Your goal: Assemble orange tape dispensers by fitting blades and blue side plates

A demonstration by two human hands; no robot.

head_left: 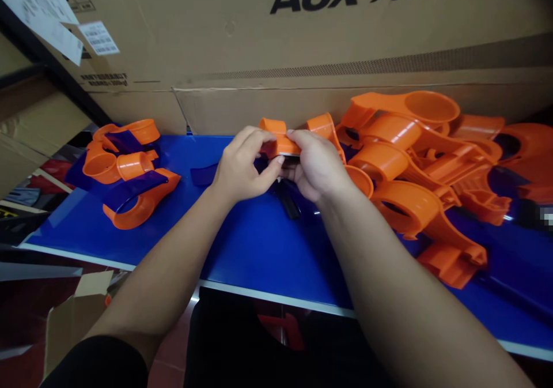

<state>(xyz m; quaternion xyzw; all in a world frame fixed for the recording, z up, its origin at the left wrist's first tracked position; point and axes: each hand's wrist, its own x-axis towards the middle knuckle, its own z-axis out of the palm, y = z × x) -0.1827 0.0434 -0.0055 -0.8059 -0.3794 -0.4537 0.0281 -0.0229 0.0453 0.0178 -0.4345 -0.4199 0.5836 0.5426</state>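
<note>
Over the middle of the table, both my hands are closed on an orange plastic tape dispenser (pixel 286 144). My left hand (pixel 244 166) grips its left side, with the thumb pressed along the lower edge. From the other side, my right hand (pixel 317 160) has its thumb on top and its fingers curled underneath. A thin dark edge with a light line shows along the dispenser's front, between the hands. My fingers hide much of its shape. Just below them, a small black piece (pixel 288 200) lies on the table.
A big heap of orange dispensers (pixel 406 215) covers the table's right side. A smaller group of orange dispensers (pixel 129 169) with dark blue pieces lies left. Behind the blue table (pixel 268 249) stands a large cardboard box (pixel 194 30). An open carton (pixel 73 324) is on the floor.
</note>
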